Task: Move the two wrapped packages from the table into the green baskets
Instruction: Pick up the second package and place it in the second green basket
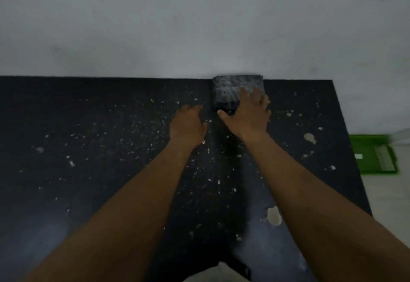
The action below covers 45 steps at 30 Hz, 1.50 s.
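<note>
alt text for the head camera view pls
A person's right hand lies on a dark wrapped package at the far edge of a black speckled table, the left hand beside it. A green basket sits on the floor, right.

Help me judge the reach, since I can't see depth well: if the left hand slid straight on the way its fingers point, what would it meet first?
Probably the wrapped package: the left hand points forward and slightly right, toward its near-left corner. Depth is unclear; it might pass just left and reach the table far edge.
</note>
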{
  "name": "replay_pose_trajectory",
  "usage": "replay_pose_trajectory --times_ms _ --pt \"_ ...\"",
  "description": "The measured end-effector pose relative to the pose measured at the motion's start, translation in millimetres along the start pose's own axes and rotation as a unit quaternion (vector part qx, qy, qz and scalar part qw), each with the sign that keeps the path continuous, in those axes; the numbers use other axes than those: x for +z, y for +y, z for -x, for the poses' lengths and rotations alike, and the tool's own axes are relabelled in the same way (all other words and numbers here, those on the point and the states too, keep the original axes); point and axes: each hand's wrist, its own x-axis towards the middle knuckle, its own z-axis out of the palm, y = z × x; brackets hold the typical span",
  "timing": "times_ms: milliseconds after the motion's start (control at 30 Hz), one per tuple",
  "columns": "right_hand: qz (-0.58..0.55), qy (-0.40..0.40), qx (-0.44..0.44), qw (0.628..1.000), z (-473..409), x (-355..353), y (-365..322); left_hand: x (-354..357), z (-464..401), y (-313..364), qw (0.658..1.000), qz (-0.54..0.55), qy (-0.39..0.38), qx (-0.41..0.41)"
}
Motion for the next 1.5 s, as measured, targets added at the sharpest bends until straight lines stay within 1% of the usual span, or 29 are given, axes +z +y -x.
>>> replay_pose_trajectory --times_ms 167,267,400,533,667,800,933,1033,1100,1133,1233,1300,1400,1500 --pt "0.027 -0.017 0.017 0.999 -31.9 16.7 -19.6 10.4 -11.2 -22.0 0.996 -0.074 -0.049 -0.014" --pt "0.062 -0.030 0.023 0.997 -40.4 25.1 -30.6 12.4 -13.4 -24.5 0.996 -0.080 -0.048 -0.014" --pt "0.120 -0.012 0.021 0.992 -40.3 30.7 -34.4 12.1 -14.1 -22.5 0.996 -0.077 -0.045 -0.022" --pt "0.150 -0.013 -0.008 0.989 -40.2 23.8 -28.2 9.3 -13.8 -22.3 0.997 -0.062 -0.041 -0.020" --pt "0.180 0.001 -0.079 0.980 -28.9 13.4 -17.9 7.9 -11.9 -20.3 0.996 -0.061 -0.057 -0.020" --pt "0.188 0.012 -0.134 0.973 -16.5 6.0 -6.9 5.4 -12.0 -13.3 0.997 -0.011 -0.072 -0.029" --pt "0.149 0.066 -0.188 0.968 2.4 5.9 6.7 5.4 -14.2 2.4 0.993 0.085 -0.073 -0.029" --pt "0.123 0.087 -0.186 0.971 7.8 5.5 12.9 7.2 -17.5 11.8 0.980 0.167 -0.075 -0.076" --pt "0.110 0.064 -0.142 0.982 -3.0 1.3 14.9 10.6 -18.5 13.1 0.978 0.175 -0.073 -0.092" --pt "0.102 0.038 -0.110 0.988 -10.6 -1.9 16.0 12.3 -18.3 13.3 0.979 0.165 -0.075 -0.089" --pt "0.080 -0.086 -0.023 0.993 -29.0 -8.0 18.8 15.5 -18.4 13.5 0.984 0.141 -0.074 -0.078" --pt "0.079 -0.131 -0.007 0.988 -30.8 -4.2 19.4 16.4 -19.2 13.2 0.981 0.159 -0.075 -0.088" --pt "0.082 -0.123 -0.018 0.989 -24.9 3.9 19.4 16.5 -18.9 10.7 0.971 0.198 -0.077 -0.106" --pt "0.040 -0.120 -0.018 0.992 -19.6 -0.1 20.8 13.0 -17.0 8.9 0.957 0.249 -0.064 -0.136"
